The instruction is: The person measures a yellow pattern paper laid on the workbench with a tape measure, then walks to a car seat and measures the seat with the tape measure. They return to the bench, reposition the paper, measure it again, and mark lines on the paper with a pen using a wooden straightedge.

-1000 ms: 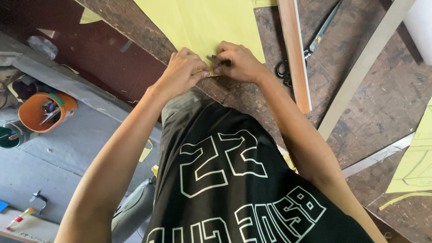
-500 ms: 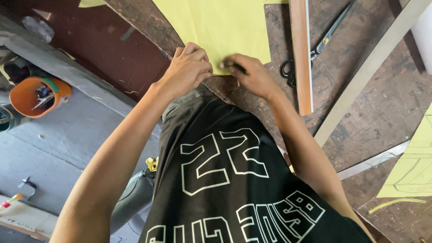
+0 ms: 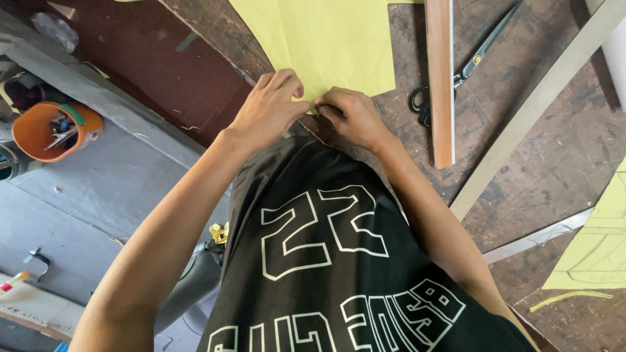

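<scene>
A large yellow sheet [image 3: 326,39] lies on a worn dark wooden table [image 3: 554,163]. Both hands meet at the sheet's near edge, right at the table's rim. My left hand [image 3: 267,107] has its fingers curled over that edge, thumb towards the right hand. My right hand [image 3: 352,114] pinches the same edge with bent fingers, touching the left hand's fingertips. What lies under the fingers is hidden. My black shirt with white numbers fills the lower middle of the view.
Black-handled scissors [image 3: 456,75] lie right of a wooden straightedge [image 3: 440,78]. A long pale strip [image 3: 535,107] crosses the table diagonally. A second yellow sheet with drawn lines [image 3: 600,241] sits at the far right. An orange bucket of tools [image 3: 55,130] stands on the floor, left.
My hands have drawn closer together at the sheet's edge. A small dark thing by my right fingers earlier no longer shows.
</scene>
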A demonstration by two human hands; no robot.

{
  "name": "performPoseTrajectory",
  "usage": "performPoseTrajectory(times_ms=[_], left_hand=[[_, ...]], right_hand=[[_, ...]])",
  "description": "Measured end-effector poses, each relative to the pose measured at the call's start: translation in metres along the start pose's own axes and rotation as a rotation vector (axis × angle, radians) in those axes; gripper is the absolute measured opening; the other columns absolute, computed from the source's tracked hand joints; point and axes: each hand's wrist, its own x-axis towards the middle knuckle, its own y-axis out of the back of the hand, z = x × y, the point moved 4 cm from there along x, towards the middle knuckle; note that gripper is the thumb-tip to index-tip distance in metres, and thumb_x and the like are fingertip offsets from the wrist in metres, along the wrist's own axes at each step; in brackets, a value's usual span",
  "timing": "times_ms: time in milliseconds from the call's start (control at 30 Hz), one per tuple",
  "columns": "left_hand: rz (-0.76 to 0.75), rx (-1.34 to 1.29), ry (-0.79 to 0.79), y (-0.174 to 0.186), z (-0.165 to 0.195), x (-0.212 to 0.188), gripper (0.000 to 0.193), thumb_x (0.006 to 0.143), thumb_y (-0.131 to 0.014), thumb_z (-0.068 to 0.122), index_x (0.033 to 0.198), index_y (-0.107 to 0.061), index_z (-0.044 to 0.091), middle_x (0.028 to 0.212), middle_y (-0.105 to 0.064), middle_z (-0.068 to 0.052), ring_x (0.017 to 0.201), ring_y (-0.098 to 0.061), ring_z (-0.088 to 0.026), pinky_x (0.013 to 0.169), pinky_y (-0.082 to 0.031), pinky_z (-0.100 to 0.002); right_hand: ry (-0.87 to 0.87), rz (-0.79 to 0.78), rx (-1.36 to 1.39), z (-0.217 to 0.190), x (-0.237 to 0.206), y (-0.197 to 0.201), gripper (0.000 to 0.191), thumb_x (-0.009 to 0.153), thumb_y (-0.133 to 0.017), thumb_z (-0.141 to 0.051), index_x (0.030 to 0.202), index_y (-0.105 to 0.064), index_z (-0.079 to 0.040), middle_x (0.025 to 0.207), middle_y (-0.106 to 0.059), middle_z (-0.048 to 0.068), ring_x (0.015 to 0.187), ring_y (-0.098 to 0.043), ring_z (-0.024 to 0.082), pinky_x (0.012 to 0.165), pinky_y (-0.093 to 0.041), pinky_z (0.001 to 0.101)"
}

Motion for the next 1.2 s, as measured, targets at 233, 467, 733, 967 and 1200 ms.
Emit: performPoseTrajectory(times_ms=[233,467,733,967,1200], left_hand=[[0.052,-0.009,0.007,-0.002,0.002,-0.004,0.016,0.081,-0.070,0.011,0.097,-0.074,0.010,0.116,-0.056,-0.007,0.129,-0.048,-0.028,0.110,-0.042,-0.045],[0.018,-0.022,0.027,0.001,0.004,-0.005,0.013,0.082,-0.070,0.010,0.095,-0.071,0.009,0.117,-0.056,-0.007,0.130,-0.048,-0.028,0.110,-0.042,-0.045],[0.029,-0.244,-0.016,0.006,0.001,-0.013,0.026,0.085,-0.078,0.021,0.101,-0.072,0.002,0.124,-0.056,-0.015,0.132,-0.045,-0.037,0.108,-0.039,-0.051],[0.467,-0.215,0.253,0.029,-0.016,-0.027,0.023,0.093,-0.070,-0.001,0.116,-0.072,0.001,0.131,-0.057,-0.017,0.124,-0.059,-0.037,0.105,-0.050,-0.047],[0.760,-0.201,0.478,0.053,-0.029,-0.054,0.025,0.098,-0.063,-0.008,0.119,-0.068,0.004,0.130,-0.058,-0.014,0.121,-0.063,-0.033,0.097,-0.056,-0.040]], right_hand=[[0.023,0.035,-0.055,-0.001,-0.003,-0.004,0.011,0.093,-0.070,-0.006,0.103,-0.072,-0.001,0.095,-0.070,0.015,0.088,-0.068,0.037,0.075,-0.053,0.0435],[-0.006,0.051,-0.101,0.001,-0.007,-0.009,0.010,0.093,-0.071,-0.008,0.101,-0.075,-0.003,0.092,-0.070,0.016,0.084,-0.068,0.038,0.073,-0.052,0.0451],[-0.310,0.490,0.007,0.041,-0.055,0.046,0.025,0.102,-0.057,-0.005,0.123,-0.068,-0.003,0.109,-0.072,0.016,0.086,-0.066,0.035,0.082,-0.054,0.0428],[-0.544,0.646,-0.738,0.052,-0.105,0.085,0.074,0.088,-0.085,-0.042,0.139,-0.058,0.004,0.129,-0.046,0.030,0.111,-0.054,0.051,0.090,-0.043,0.0607],[-0.588,0.689,-0.610,0.059,-0.102,0.084,0.056,0.089,-0.091,-0.034,0.125,-0.063,-0.001,0.120,-0.053,0.021,0.109,-0.058,0.042,0.089,-0.048,0.0492]])
